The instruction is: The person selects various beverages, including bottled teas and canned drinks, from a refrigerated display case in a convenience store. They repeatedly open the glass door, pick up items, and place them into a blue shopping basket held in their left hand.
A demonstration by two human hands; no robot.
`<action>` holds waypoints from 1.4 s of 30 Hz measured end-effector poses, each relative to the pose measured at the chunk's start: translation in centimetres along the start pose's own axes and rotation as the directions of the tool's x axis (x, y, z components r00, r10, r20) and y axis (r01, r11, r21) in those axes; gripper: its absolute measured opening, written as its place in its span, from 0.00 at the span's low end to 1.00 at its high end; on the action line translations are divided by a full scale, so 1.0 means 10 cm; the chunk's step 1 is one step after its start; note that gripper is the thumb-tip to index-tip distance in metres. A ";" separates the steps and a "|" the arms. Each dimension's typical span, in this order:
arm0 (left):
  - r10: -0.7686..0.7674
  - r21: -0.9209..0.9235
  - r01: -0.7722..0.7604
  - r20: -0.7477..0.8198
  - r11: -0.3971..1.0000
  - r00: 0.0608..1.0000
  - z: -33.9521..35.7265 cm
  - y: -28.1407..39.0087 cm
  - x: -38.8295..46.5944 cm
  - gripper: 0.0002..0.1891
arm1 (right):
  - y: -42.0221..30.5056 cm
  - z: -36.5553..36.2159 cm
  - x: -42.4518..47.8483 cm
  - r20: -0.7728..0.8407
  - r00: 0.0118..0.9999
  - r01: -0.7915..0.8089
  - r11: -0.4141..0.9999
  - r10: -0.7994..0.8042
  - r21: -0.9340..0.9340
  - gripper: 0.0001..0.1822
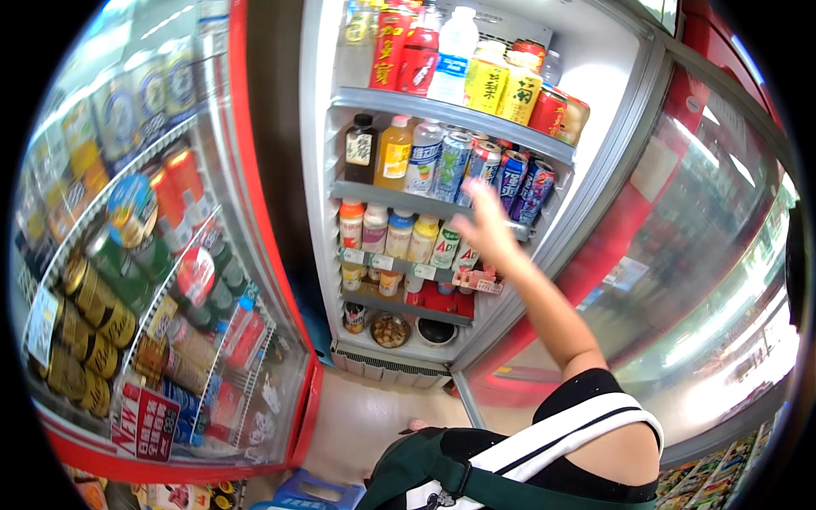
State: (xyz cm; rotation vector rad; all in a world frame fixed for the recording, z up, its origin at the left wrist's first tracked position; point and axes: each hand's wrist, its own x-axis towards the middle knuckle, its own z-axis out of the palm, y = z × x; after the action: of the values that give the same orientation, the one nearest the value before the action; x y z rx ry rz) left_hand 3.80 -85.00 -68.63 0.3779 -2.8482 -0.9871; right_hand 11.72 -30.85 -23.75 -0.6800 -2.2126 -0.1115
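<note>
My right hand (488,226), blurred, is raised with its fingers apart in front of an upright drinks fridge's shelves, holding nothing. Just behind it are tall drink cans (482,162) on the second shelf and white bottles (446,245) on the third. Left of the cans stand a dark bottle (361,150), an orange drink bottle (394,153) and a clear bottle (422,156). The top shelf bears a large white-capped bottle (454,57), red packs and yellow cartons (486,75). A bowl of food pieces (390,329) sits at the bottom. My left hand is out of view.
The fridge's glass door (688,242) stands open at the right. Another glass-fronted cooler with a red frame (299,408), full of cans and bottles, is close on the left. A blue plastic object (315,491) lies on the floor (376,408) below. Packaged goods (720,465) fill the lower right.
</note>
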 end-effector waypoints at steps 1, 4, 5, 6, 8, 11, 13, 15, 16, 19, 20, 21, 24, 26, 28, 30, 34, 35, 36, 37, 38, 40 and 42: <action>0.010 -0.013 -0.010 -0.019 1.000 1.000 -0.01 0.07 0.04 0.16 | 0.24 -0.24 0.31 -0.147 0.988 0.046 0.998 -0.052 -0.039 0.34; 0.078 -0.127 -0.083 -0.041 0.988 0.996 -0.01 0.38 0.21 0.19 | 0.70 -0.83 1.15 -0.424 0.900 0.047 0.990 -0.100 -0.134 0.31; 0.117 -0.192 -0.120 -0.027 0.974 0.993 0.03 0.52 0.28 0.21 | 0.76 -1.06 1.32 -0.421 0.907 -0.093 0.963 -0.023 -0.254 0.32; 0.186 -0.309 -0.174 0.010 0.935 0.983 0.11 0.73 0.36 0.22 | 1.20 -1.15 1.51 -0.509 0.858 -0.109 0.948 -0.062 -0.299 0.34; 0.286 -0.554 -0.174 0.123 0.814 0.950 0.19 1.30 0.38 0.24 | 1.34 -1.30 1.74 -0.455 0.883 -0.273 0.914 0.114 -0.301 0.32; 0.438 -0.769 -0.108 0.237 0.630 0.867 0.01 2.67 -0.01 0.24 | 1.71 -1.38 1.89 -0.160 0.922 -0.384 0.888 0.353 -0.253 0.29; 0.509 -0.828 -0.091 0.249 0.553 0.824 -0.11 3.17 -0.17 0.22 | 1.80 -1.33 1.95 -0.074 0.920 -0.390 0.873 0.386 -0.292 0.27; 0.584 -0.864 -0.114 0.229 0.491 0.779 -0.24 3.55 -0.27 0.20 | 1.63 -1.21 1.88 -0.143 0.925 -0.378 0.832 0.351 -0.407 0.25; 0.614 -0.868 -0.129 0.227 0.480 0.756 -0.29 3.65 -0.28 0.19 | 1.64 -1.15 1.82 -0.168 0.934 -0.357 0.816 0.315 -0.455 0.23; 0.674 -0.877 -0.150 0.231 0.457 0.701 -0.38 3.83 -0.31 0.18 | 1.63 -1.13 1.66 -0.302 0.936 -0.296 0.874 0.183 -0.386 0.22; 0.675 -0.875 -0.148 0.239 0.462 0.698 -0.42 3.86 -0.33 0.18 | 1.67 -1.08 1.62 -0.371 0.922 -0.261 0.881 0.107 -0.395 0.23; 0.674 -0.872 -0.148 0.242 0.466 0.698 -0.44 3.89 -0.33 0.17 | 1.70 -1.05 1.60 -0.399 0.915 -0.247 0.869 0.064 -0.428 0.27; 0.688 -0.869 -0.176 0.226 0.462 0.690 -0.45 3.93 -0.34 0.17 | 1.64 -1.00 1.47 -0.488 0.873 -0.222 0.906 0.019 -0.361 0.28; 0.702 -0.874 -0.176 0.228 0.453 0.674 -0.46 3.96 -0.35 0.18 | 1.56 -1.00 1.37 -0.547 0.833 -0.219 0.957 0.081 -0.191 0.28; 0.722 -0.886 -0.157 0.241 0.437 0.649 -0.49 4.03 -0.36 0.18 | 1.54 -1.07 1.28 -0.534 0.830 -0.216 0.975 0.158 -0.048 0.29; 0.752 -0.876 -0.225 0.206 0.427 0.626 -0.57 4.11 -0.34 0.20 | 1.47 -1.15 1.16 -0.557 0.803 -0.199 0.976 0.211 0.084 0.30; 0.800 -0.833 -0.396 0.091 0.388 0.593 -0.94 4.32 -0.31 0.26 | 0.93 -1.33 0.87 -0.769 0.637 0.056 0.998 -0.056 -0.026 0.30; 0.819 -0.830 -0.434 0.047 0.352 0.573 -1.02 4.38 -0.34 0.28 | 0.76 -1.35 0.77 -0.798 0.593 0.126 0.991 -0.108 -0.041 0.30; 0.834 -0.823 -0.470 0.009 0.320 0.551 -1.10 4.47 -0.38 0.30 | 0.62 -1.33 0.66 -0.776 0.603 0.217 0.974 -0.188 -0.067 0.32; 0.855 -0.823 -0.496 -0.025 0.278 0.519 -1.14 4.57 -0.42 0.32 | 0.50 -1.31 0.54 -0.744 0.638 0.333 0.942 -0.199 0.034 0.34; 0.891 -0.856 -0.480 -0.051 0.194 0.451 -1.16 4.63 -0.43 0.35 | 0.38 -1.24 0.40 -0.679 0.696 0.431 0.892 -0.235 0.133 0.35; 0.891 -0.941 -0.319 -0.050 0.109 0.452 -1.23 4.77 -0.53 0.38 | 0.09 -0.92 0.24 -0.560 0.775 0.571 0.703 -0.292 0.424 0.36; 0.896 -0.975 -0.187 0.024 0.119 0.444 -1.35 4.90 -0.64 0.47 | -0.30 -0.61 -0.06 -0.347 0.909 0.415 0.599 -0.233 0.685 0.37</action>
State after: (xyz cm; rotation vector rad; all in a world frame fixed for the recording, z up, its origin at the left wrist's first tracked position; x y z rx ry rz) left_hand 2.57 -54.18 -27.77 -1.4399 -1.7352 -2.4240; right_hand 14.64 -35.44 -19.63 0.2124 -1.8869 0.5095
